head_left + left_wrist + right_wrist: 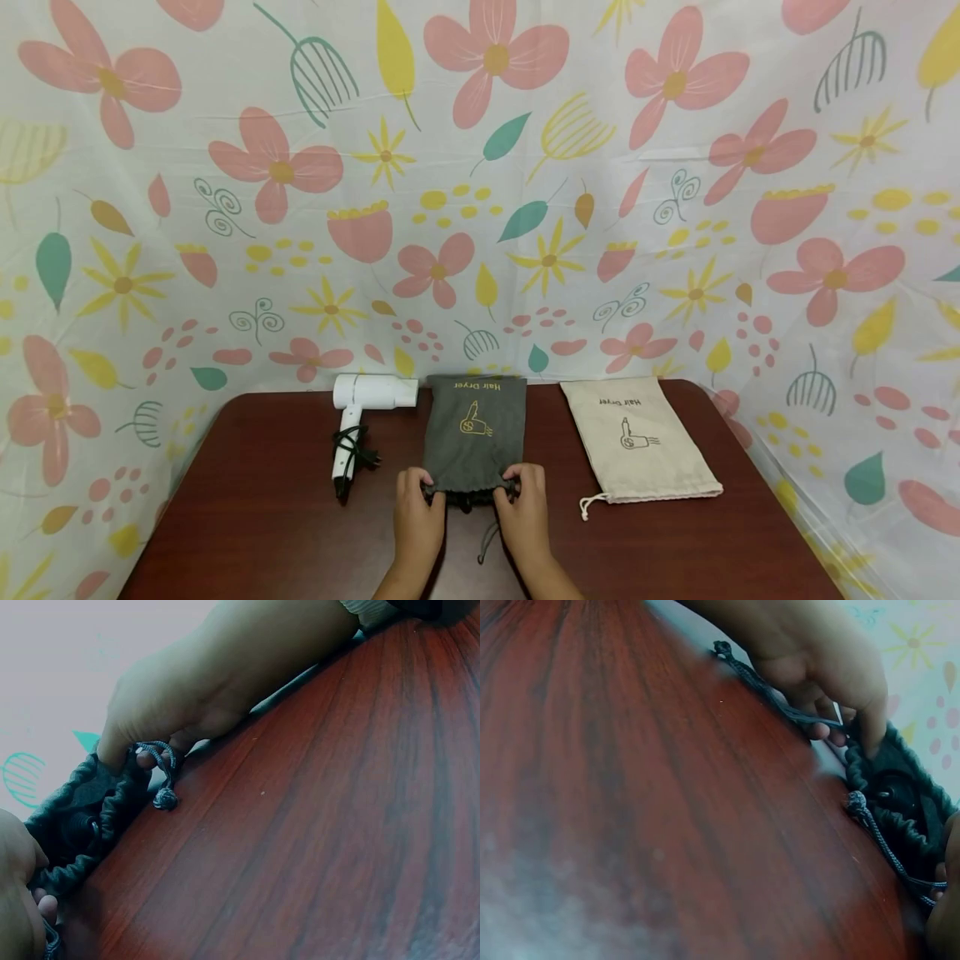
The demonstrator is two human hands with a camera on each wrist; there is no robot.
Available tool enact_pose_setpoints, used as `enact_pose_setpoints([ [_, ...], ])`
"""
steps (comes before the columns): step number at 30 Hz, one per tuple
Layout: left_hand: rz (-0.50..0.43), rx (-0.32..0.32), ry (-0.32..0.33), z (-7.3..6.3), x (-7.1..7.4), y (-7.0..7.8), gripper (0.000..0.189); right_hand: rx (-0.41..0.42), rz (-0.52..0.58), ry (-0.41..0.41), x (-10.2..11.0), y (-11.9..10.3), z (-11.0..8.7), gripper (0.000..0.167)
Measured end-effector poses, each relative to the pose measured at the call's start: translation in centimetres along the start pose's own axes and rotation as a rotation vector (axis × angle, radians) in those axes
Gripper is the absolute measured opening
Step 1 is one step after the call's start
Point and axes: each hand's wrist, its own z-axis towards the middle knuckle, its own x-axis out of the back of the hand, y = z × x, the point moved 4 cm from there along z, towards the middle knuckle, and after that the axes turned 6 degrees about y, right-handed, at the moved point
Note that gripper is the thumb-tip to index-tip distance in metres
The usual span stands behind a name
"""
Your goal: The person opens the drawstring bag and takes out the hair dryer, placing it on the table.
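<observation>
A dark grey drawstring bag [480, 446], printed "Hair Dryer" with a gold dryer drawing, lies on the table with its mouth toward me. My left hand [418, 510] pinches the left side of its gathered rim, and my right hand [527, 512] pinches the right side. Between them the mouth is spread wide. Inside, both wrist views show a rounded black thing [896, 793], mostly hidden by the cloth. Knotted grey cords [165, 796] hang from both ends of the rim.
A white hair dryer [375, 392] with its black cord [358, 447] bundled round the handle lies left of the grey bag. To the right lies a beige drawstring bag [641, 442], also printed "Hair Dryer". A floral cloth [480, 167] hangs behind the reddish-brown table [262, 517].
</observation>
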Motion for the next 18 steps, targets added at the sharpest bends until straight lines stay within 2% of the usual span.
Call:
enact_pose_setpoints([
  [8,-0.015,0.016,0.007,0.22,0.33,-0.02,0.032,-0.012,-0.007,-0.013,0.22,-0.11,0.03,0.028],
  [18,-0.022,0.028,0.027,0.57,0.71,-0.28,0.036,-0.014,-0.021,0.027,0.81,0.26,0.43,0.028],
])
